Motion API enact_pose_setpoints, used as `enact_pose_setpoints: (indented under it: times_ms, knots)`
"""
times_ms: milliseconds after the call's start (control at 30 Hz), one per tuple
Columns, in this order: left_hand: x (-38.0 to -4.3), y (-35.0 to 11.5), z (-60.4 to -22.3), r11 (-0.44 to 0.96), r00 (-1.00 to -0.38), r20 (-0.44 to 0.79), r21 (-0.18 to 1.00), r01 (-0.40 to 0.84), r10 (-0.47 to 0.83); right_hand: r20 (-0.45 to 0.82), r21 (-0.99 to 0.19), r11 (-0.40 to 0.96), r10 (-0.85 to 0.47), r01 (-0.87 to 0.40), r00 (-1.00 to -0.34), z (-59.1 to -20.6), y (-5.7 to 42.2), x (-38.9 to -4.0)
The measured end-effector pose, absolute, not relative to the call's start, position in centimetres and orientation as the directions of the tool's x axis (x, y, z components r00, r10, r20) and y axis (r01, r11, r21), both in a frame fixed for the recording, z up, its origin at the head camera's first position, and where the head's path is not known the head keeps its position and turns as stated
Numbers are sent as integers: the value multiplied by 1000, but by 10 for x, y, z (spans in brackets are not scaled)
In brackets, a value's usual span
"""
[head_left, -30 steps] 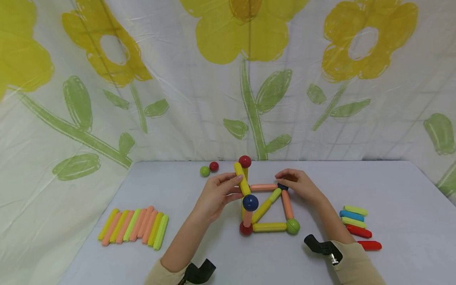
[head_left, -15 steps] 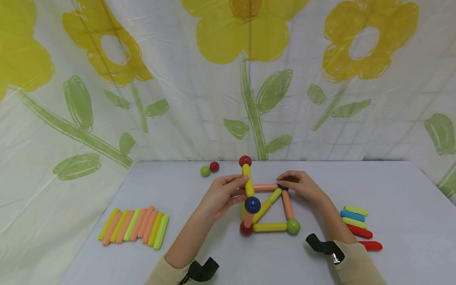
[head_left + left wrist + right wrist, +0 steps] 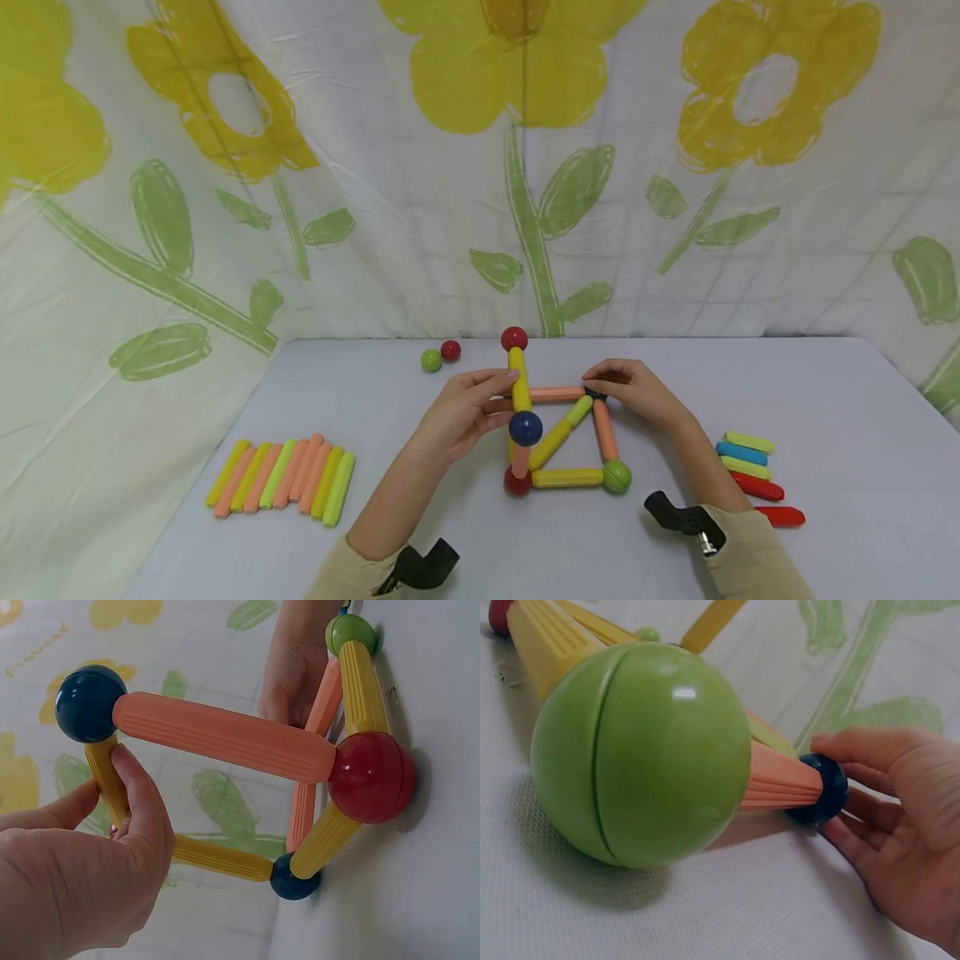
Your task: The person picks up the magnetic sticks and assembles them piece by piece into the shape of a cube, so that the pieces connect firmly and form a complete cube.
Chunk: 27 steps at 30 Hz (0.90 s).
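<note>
My left hand pinches a yellow rod between thumb and fingers. That rod spans from a raised dark blue ball to a raised red ball; in the head view its far end appears to meet the red one. A salmon rod stands under the raised blue ball, on a lower red ball. With my right hand I hold the dark blue ball at the base's far right corner. Salmon and yellow rods and a green ball form the base, crossed by a yellow-and-lime diagonal.
A row of several yellow, salmon and lime rods lies at the left. Lime, blue and red rods lie at the right, partly behind my forearm. A loose green ball and red ball sit at the back.
The yellow rod's far end has swung right, from beside the raised red ball to in line with it. My left hand moved slightly right with it; my right hand stayed nearly still.
</note>
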<state>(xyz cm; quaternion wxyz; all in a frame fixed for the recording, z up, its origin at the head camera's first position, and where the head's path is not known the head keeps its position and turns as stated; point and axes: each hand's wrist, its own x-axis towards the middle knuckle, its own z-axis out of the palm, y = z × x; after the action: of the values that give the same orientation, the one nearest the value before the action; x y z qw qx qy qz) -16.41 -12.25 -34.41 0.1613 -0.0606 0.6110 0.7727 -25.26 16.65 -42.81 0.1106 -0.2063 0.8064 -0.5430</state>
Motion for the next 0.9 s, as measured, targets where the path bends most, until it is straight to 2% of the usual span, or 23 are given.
enact_pose_setpoints:
  times_ms: [333,900]
  knots:
    - [-164,-127,-345,-195,-928,-322,914,-356,186,87,-905,337,-450,-260,-889,-425,167,-244]
    - [-162,-133,-342,-176,-931,-315,922,-346,182,98,-825,470,-428,-314,-899,-417,167,-229]
